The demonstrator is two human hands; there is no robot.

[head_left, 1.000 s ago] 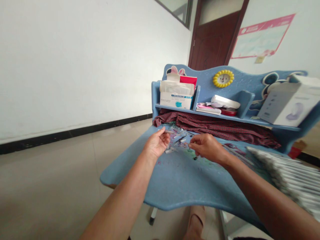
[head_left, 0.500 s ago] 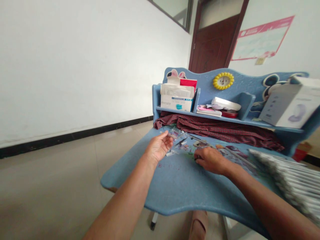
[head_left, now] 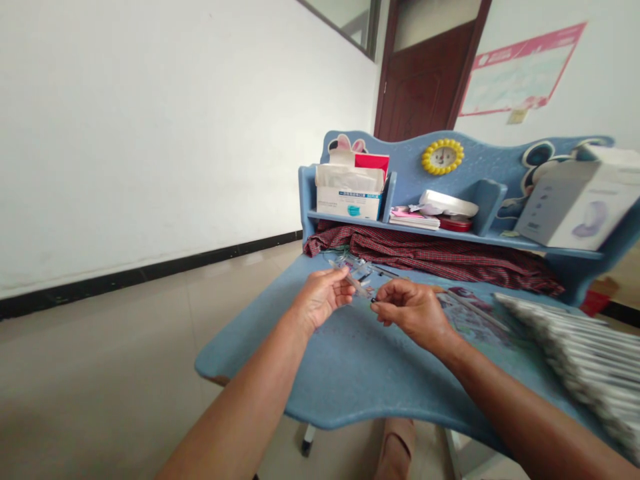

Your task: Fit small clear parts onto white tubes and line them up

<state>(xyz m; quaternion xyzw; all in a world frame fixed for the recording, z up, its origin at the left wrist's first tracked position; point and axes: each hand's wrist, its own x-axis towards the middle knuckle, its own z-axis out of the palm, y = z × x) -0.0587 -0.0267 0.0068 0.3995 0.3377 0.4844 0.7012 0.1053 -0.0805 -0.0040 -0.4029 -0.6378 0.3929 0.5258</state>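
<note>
My left hand is closed in a pinch on a slim clear plastic tube, which slants down to the right from the fingertips. Close beside it, my right hand pinches a small black piece between thumb and forefinger; most of it is hidden. The two hands face each other just above the blue desk, with a narrow gap between the tube and the black piece. Behind them lie loose clear and dark thin pieces, too small to name singly.
A bundle of long white rods lies on the desk's right side. Checked cloth is bunched below the shelf. On the shelf stand a face mask box, some papers, a red tin and a white carton.
My right hand has lifted from the desktop and moved left towards my left hand, showing the black piece. The clear tube now shows plainly in my left hand.
</note>
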